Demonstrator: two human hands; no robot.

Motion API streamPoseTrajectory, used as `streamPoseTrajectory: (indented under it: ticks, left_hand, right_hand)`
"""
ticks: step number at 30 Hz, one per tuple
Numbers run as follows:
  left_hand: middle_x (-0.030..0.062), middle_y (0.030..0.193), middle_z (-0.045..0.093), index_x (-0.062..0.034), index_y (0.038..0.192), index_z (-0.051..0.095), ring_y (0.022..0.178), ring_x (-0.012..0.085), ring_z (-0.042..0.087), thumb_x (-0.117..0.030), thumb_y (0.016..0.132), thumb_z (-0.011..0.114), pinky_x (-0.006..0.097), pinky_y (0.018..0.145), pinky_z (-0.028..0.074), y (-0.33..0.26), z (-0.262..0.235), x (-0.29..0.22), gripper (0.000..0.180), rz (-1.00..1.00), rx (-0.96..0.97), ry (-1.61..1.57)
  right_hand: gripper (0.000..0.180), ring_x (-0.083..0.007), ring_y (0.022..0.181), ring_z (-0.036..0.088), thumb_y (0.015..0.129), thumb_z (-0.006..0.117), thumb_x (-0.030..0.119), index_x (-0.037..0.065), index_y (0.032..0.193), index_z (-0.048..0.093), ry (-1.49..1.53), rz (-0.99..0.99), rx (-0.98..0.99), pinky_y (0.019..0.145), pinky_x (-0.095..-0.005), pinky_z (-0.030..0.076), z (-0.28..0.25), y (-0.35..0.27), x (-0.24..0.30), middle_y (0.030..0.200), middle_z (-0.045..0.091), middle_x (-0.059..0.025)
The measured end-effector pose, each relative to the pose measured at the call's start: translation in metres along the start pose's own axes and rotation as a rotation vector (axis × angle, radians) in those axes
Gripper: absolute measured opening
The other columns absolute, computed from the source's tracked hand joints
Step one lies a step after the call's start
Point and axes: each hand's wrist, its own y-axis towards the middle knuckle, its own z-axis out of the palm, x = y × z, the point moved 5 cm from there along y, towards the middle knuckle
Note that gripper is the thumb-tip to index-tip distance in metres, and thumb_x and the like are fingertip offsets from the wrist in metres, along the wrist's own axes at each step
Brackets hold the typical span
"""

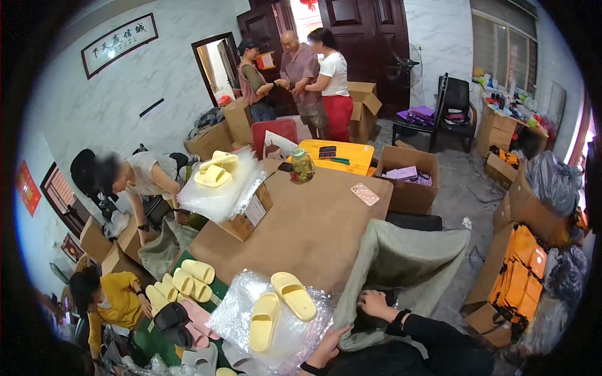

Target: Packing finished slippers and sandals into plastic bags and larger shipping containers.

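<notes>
A large grey-green cloth [401, 250], looking like an open sack, drapes beside the table's right front corner. My left hand [329, 346] is closed on its near edge. My right hand [376, 304] is down inside the cloth's fold, fingers curled, beside something dark [390, 297]; what it grips is hidden. To the left of my hands, a pair of yellow slippers [264, 321] lies on a stack of clear plastic bags [235, 301].
The brown table [307, 225] holds a jar [302, 165], a phone [365, 194] and a box topped with bags and yellow slippers [214, 175]. More slippers [182, 282] lie left, near two people. Cartons [407, 163] and orange packs [520, 269] stand right. Three people stand at the back.
</notes>
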Motion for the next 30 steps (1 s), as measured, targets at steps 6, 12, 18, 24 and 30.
streamPoseTrajectory:
  ticks: [6,12,18,24,30]
  left_hand:
    - [0.0105,0.103,0.059,-0.0012,0.116,0.047,0.092,0.0209,0.059,-0.011,0.080,0.062,0.035,0.077,0.049,0.023,-0.018,0.009,0.040,-0.026,-0.020,0.025]
    - [0.0112,0.109,0.057,-0.0019,0.116,0.047,0.096,0.0247,0.057,-0.005,0.081,0.057,0.037,0.083,0.047,0.072,-0.071,0.017,0.037,0.256,0.145,0.057]
    - [0.0113,0.111,0.056,-0.0009,0.116,0.048,0.102,0.0239,0.054,-0.015,0.081,0.057,0.037,0.086,0.045,0.046,-0.032,0.003,0.038,0.386,0.078,0.605]
    - [0.0072,0.113,0.055,-0.0065,0.120,0.048,0.099,0.0183,0.052,-0.018,0.079,0.059,0.030,0.076,0.043,0.066,-0.066,0.063,0.044,-0.325,-0.070,0.938]
    - [0.0129,0.125,0.042,-0.0034,0.133,0.025,0.112,0.0224,0.044,-0.017,0.079,0.063,0.035,0.090,0.038,0.071,-0.065,0.084,0.068,0.054,-0.313,0.251]
  right_hand:
    - [0.039,-0.0326,0.102,0.050,0.083,0.050,0.037,0.009,0.109,0.057,0.036,0.080,0.508,0.083,-0.0447,0.040,0.025,-0.028,-0.010,0.117,0.051,-0.0110]
    - [0.039,-0.0299,0.097,0.055,0.082,0.054,0.030,0.008,0.114,0.054,0.333,-0.476,0.802,0.079,-0.0342,0.044,0.079,-0.083,-0.071,0.107,0.058,-0.0132]
    - [0.027,-0.0244,0.073,0.054,0.078,0.057,0.029,0.006,0.091,0.061,0.629,-0.376,0.725,0.069,-0.0341,0.041,0.038,-0.098,-0.101,0.087,0.062,-0.0114]
    - [0.018,-0.0125,0.074,0.055,0.073,0.064,0.017,0.006,0.086,0.067,0.400,0.339,1.077,0.068,-0.0295,0.042,-0.020,-0.084,-0.096,0.081,0.065,-0.0031]
    - [0.035,-0.0132,0.091,0.053,0.080,0.060,0.033,0.009,0.105,0.063,0.359,0.172,1.214,0.079,-0.0302,0.040,0.082,-0.049,-0.151,0.105,0.062,-0.0005]
